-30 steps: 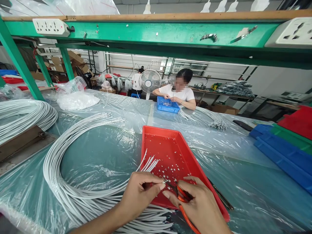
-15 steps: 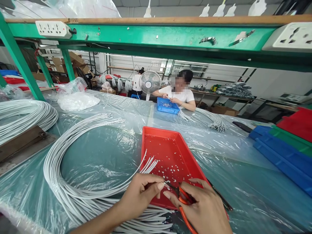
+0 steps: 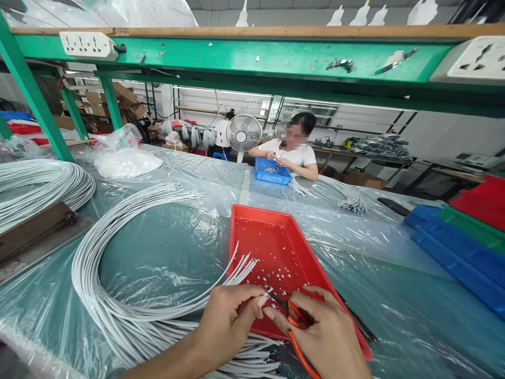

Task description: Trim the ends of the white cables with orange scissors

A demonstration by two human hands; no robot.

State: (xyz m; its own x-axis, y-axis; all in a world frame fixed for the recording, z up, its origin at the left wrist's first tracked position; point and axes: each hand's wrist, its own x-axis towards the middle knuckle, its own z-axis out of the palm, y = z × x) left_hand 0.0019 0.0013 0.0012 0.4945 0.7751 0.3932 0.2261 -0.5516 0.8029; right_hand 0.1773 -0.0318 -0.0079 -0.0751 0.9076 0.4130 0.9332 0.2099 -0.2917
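Observation:
My left hand [image 3: 232,318] pinches the end of a white cable over the near part of a red tray [image 3: 260,210]. In my right hand [image 3: 329,326] are cutting pliers [image 3: 296,323] with orange handles, their dark jaws at the cable end by my left fingertips. Whether the jaws touch the cable is too small to tell. Small white scraps lie scattered in the tray. A large looped bundle of white cables [image 3: 87,268] spreads to the left, some ends resting over the tray's left rim and others below my left wrist.
Another cable coil [image 3: 67,184] lies at far left beside a rusty metal piece [image 3: 37,229]. Stacked bins [image 3: 461,258] stand at right. A dark slim tool [image 3: 361,321] is beside the tray. Across the table a person [image 3: 302,152] works over a blue tray [image 3: 272,176]. A green shelf beam [image 3: 236,58] crosses above.
Both hands stay in nearly the same place. The pliers and the cable end have shifted slightly, and a small pale tip now shows at the jaws. The view has moved a little.

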